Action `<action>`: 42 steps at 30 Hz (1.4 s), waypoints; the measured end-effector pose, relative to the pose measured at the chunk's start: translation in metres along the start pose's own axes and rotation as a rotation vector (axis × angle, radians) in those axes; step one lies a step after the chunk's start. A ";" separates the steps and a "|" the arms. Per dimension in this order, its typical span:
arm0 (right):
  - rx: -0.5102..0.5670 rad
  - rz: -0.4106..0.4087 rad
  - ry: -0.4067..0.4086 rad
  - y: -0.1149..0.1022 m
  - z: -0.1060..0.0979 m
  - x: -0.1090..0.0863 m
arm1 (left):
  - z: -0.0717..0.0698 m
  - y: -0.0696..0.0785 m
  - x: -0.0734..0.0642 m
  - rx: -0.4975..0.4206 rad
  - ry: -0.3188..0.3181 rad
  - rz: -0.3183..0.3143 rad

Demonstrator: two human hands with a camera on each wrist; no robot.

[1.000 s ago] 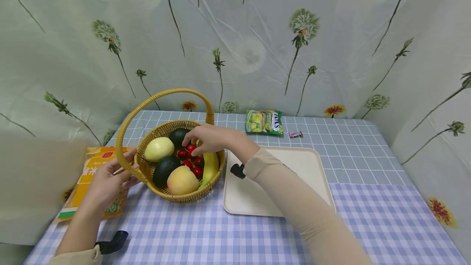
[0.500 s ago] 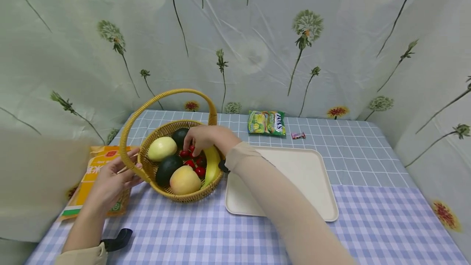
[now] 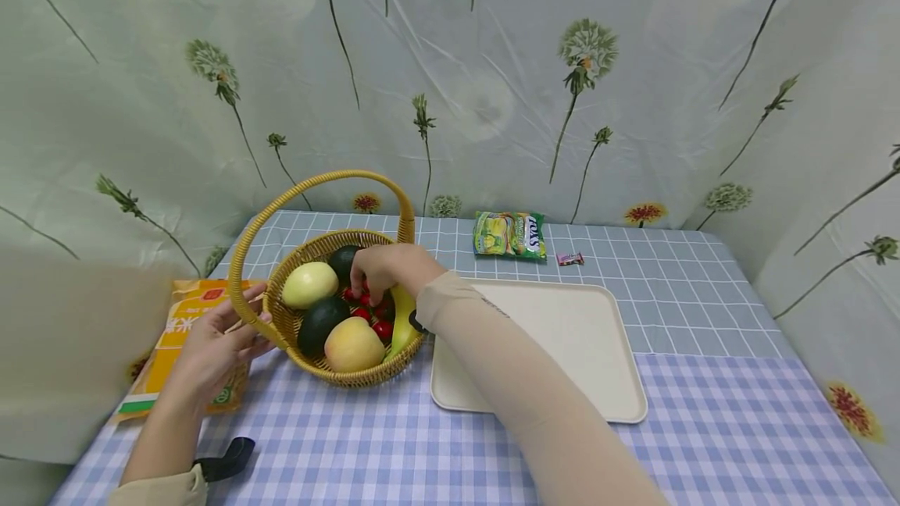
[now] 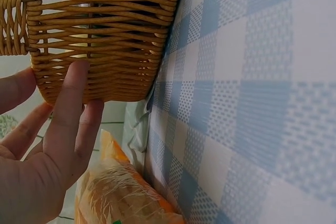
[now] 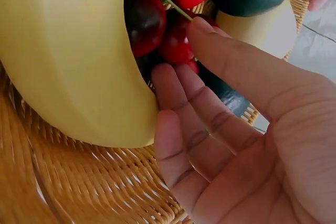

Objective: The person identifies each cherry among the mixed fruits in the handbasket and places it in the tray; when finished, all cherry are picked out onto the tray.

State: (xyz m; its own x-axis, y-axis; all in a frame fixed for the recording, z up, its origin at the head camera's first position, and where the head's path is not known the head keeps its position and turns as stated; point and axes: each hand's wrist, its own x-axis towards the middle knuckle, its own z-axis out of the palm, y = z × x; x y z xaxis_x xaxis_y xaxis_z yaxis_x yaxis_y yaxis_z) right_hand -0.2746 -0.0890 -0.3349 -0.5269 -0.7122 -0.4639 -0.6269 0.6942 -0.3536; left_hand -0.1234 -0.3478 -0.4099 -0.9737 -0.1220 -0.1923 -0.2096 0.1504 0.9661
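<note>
A wicker basket (image 3: 366, 375) with a tall hoop handle holds a banana (image 3: 404, 320), a peach (image 3: 355, 344), a pale yellow-green fruit (image 3: 310, 284), dark green oval fruits (image 3: 322, 326) and several red cherries (image 3: 383, 329). My right hand (image 3: 390, 268) reaches down inside it. In the right wrist view, its thumb and fingers are spread around the cherries (image 5: 176, 43), fingertips right at them, beside the banana's end. My left hand (image 3: 214, 346) is at the basket's left side by the handle base; in the left wrist view its extended fingers (image 4: 68, 103) touch the woven wall.
A beige tray (image 3: 562, 350) lies right of the basket, partly under my right sleeve. Behind it are a green candy bag (image 3: 509, 235) and a small wrapped candy (image 3: 570, 259). An orange packet (image 3: 169, 350) lies at left, beneath my left forearm. A curtain closes off the back.
My right hand has lowered deeper into the basket toward the cherries, its forearm shifting left. The left hand stays at the basket's side. The head view has shifted slightly.
</note>
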 end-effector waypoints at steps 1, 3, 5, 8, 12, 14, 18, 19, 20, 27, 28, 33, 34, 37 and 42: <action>-0.002 0.001 -0.004 -0.001 0.000 0.000 | 0.000 0.000 0.000 -0.004 0.001 -0.002; -0.008 0.005 -0.007 -0.001 0.001 0.000 | 0.000 0.001 -0.001 -0.006 0.002 -0.002; -0.011 0.014 -0.011 -0.002 0.001 0.000 | 0.001 0.000 -0.001 -0.003 0.001 -0.002; -0.014 0.022 -0.013 -0.002 0.002 0.000 | 0.001 0.000 -0.001 0.011 0.002 -0.002; -0.024 0.034 -0.018 -0.005 0.001 -0.001 | 0.002 0.000 -0.001 0.016 0.003 -0.009; -0.033 0.042 -0.019 -0.006 0.001 -0.002 | 0.002 0.000 -0.001 0.010 0.004 -0.012; -0.059 0.054 -0.026 -0.007 0.000 -0.002 | 0.003 0.000 -0.001 0.005 0.004 -0.015; -0.064 0.056 -0.029 -0.008 0.000 -0.002 | 0.003 0.000 -0.001 0.014 0.004 -0.016; -0.068 0.060 -0.032 -0.008 0.000 -0.002 | 0.004 0.000 -0.002 0.018 0.004 -0.018; -0.102 0.072 -0.040 -0.011 0.001 -0.001 | 0.004 0.001 -0.002 0.038 0.016 -0.031; -0.104 0.075 -0.041 -0.011 0.000 -0.001 | 0.004 0.001 -0.002 0.040 0.015 -0.029; -0.107 0.086 -0.042 -0.011 0.000 0.001 | 0.004 0.001 -0.002 0.039 0.011 -0.025; -0.109 0.084 -0.044 -0.011 0.001 0.001 | 0.004 0.000 -0.002 0.039 0.010 -0.026; -0.124 0.075 -0.050 -0.011 0.001 0.003 | 0.005 0.000 -0.003 0.037 0.006 -0.030; -0.130 0.084 -0.046 -0.011 0.002 0.007 | 0.004 0.000 -0.003 0.042 0.003 -0.033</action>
State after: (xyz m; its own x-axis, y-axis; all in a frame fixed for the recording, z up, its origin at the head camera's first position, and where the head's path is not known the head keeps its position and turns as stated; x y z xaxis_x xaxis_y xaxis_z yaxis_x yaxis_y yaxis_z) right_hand -0.2700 -0.1013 -0.3357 -0.5557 -0.6447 -0.5249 -0.6524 0.7295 -0.2053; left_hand -0.1212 -0.3430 -0.4098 -0.9659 -0.1308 -0.2233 -0.2453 0.1869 0.9513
